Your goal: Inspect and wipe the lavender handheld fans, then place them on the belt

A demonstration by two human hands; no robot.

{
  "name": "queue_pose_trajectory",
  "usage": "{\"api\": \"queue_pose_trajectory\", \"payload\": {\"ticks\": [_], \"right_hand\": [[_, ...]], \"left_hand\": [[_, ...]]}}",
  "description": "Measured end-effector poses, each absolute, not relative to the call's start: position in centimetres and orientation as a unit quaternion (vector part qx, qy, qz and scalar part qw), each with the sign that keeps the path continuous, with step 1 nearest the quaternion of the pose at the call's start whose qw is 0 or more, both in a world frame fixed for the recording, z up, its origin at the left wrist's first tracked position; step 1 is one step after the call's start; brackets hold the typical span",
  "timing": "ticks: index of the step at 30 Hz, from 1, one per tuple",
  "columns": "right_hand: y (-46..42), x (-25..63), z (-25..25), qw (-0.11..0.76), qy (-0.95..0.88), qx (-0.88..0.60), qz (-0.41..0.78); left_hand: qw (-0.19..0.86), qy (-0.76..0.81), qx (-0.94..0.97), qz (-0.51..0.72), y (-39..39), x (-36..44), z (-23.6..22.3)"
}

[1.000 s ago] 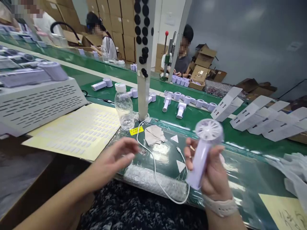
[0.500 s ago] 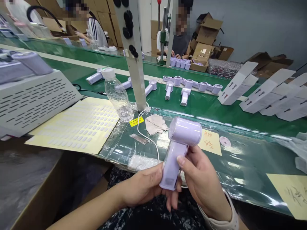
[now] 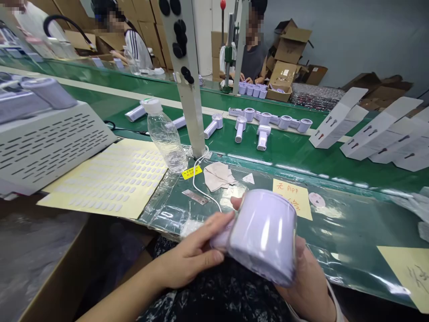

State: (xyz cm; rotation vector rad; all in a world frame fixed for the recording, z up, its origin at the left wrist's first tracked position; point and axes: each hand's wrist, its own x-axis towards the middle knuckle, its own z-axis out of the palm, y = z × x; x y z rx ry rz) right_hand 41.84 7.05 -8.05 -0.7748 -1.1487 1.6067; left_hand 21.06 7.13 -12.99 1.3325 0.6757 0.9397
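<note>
A lavender hair-dryer-shaped device (image 3: 263, 232), with a wide barrel head and a slimmer handle, is held above my lap at the table's front edge. The head points toward me and looks slightly blurred. My left hand (image 3: 192, 255) is closed around the handle, thumb and fingers on either side. Behind and below the head, my right hand (image 3: 308, 277) supports it, most of its fingers hidden by the device. A yellow paper note (image 3: 295, 197) with handwriting lies just beyond the head. The beige cloth (image 3: 217, 175) and a white cable (image 3: 204, 192) are farther left.
A clear plastic bottle (image 3: 164, 134) stands by a metal post (image 3: 192, 107). Sticker sheets (image 3: 134, 205) lie beside a vented grey-white machine (image 3: 63, 143). Several similar devices (image 3: 239, 129) rest on the green conveyor (image 3: 288, 152), with white boxes (image 3: 338, 118) at right. Co-workers (image 3: 253, 58) sit across.
The device has turned from upright, so its head now tips toward me and lower. My left hand has shifted up the handle; my right hand has gone from the handle to behind the head.
</note>
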Motion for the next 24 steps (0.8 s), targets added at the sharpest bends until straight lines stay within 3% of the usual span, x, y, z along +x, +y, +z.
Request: {"api": "queue_pose_trajectory", "payload": {"ticks": [5,9,12,17,19,24], "right_hand": [[7.6,41.5,-7.2,0.490,-0.428,-0.270,0.710],[8.3,41.1,-7.8,0.524,-0.388,-0.280,0.705],[8.4,41.0,-8.6,0.544,-0.383,-0.299,0.684],[7.6,40.9,-9.4,0.525,-0.486,-0.326,0.618],[7.3,40.9,-9.3,0.513,-0.498,-0.349,0.606],[7.4,40.9,-8.8,0.529,-0.482,-0.381,0.585]], "left_hand": [[0.266,0.348,0.733,0.520,8.7,19.9,-13.8],[0.160,0.373,0.737,0.540,8.9,19.9,-13.7],[0.272,0.386,0.703,0.531,8.6,19.9,-13.4],[0.764,0.204,0.456,0.409,7.4,21.7,-14.0],[0.835,0.115,0.371,0.390,6.8,22.6,-14.5],[0.865,0.050,0.324,0.379,6.1,23.3,-15.5]]}}
